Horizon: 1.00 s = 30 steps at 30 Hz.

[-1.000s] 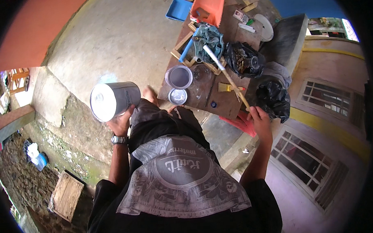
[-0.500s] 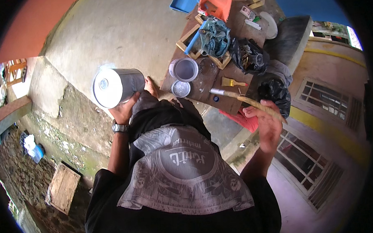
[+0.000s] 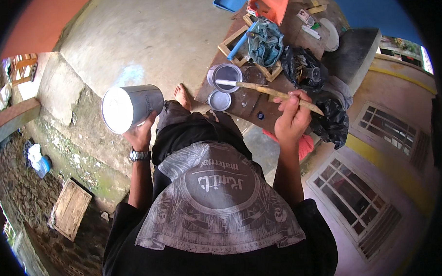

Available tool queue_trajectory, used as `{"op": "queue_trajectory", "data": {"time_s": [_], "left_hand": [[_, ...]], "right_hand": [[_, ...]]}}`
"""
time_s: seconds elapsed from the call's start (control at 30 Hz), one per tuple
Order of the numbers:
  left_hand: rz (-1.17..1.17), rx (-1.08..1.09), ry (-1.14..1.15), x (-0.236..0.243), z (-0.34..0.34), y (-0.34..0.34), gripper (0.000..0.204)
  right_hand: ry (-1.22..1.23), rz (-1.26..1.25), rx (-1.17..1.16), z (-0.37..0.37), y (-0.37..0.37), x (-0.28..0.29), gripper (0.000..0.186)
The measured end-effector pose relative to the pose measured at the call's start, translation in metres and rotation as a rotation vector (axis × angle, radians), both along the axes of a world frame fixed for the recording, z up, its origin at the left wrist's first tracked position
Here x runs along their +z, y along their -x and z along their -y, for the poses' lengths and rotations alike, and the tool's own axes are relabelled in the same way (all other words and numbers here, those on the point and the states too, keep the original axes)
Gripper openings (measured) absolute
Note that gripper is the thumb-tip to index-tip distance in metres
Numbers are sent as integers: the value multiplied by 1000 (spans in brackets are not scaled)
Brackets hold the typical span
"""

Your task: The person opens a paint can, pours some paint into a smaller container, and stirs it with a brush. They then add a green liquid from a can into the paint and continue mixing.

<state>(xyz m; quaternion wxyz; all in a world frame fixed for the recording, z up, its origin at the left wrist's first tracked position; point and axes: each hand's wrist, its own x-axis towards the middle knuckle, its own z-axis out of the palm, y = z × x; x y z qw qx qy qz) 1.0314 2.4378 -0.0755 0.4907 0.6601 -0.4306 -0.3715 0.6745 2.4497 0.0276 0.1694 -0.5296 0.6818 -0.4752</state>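
Observation:
My left hand [image 3: 142, 133] holds a metal can [image 3: 144, 104] tipped on its side, its pale round end turned left. The can's wall is silver-grey. In my right hand [image 3: 294, 118] is a paintbrush [image 3: 258, 88] with a long, rough wooden handle, pinched between thumb and fingers. Its pale tip lies over the mouth of a paint pot [image 3: 211, 76] on the table; whether it touches the grey paint I cannot tell. Beside that pot stands a shallow round dish [image 3: 219, 101] with grey in it. A small blue cap [image 3: 260, 115] lies nearer me.
The brown table [image 3: 244, 105] also bears wooden frames [image 3: 226, 49], a crumpled blue-green cloth [image 3: 265, 41], black plastic bags [image 3: 331, 127] and an orange tray [image 3: 270, 5]. A red cloth [image 3: 304, 146] hangs below my right hand. My bare foot [image 3: 182, 96] rests on the concrete floor.
My right hand has moved the paintbrush left and away from me, bringing its tip over the paint pot. The can in my left hand has shifted slightly left and nearer me.

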Motion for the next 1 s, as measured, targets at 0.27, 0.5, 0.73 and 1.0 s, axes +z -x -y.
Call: {"op": "queue_trajectory", "data": {"time_s": [0.27, 0.5, 0.73, 1.0], "left_hand": [[18, 93, 70, -1, -11, -14, 61], [26, 95, 33, -2, -16, -22, 63], [-26, 88, 67, -3, -19, -21, 62], [22, 82, -40, -2, -24, -20, 61]], "right_hand": [[-109, -78, 103, 11, 3, -43, 15], [-262, -124, 220, 23, -16, -85, 16], [-363, -212, 335, 31, -11, -86, 20], [-370, -264, 256, 43, -9, -93, 19]]}}
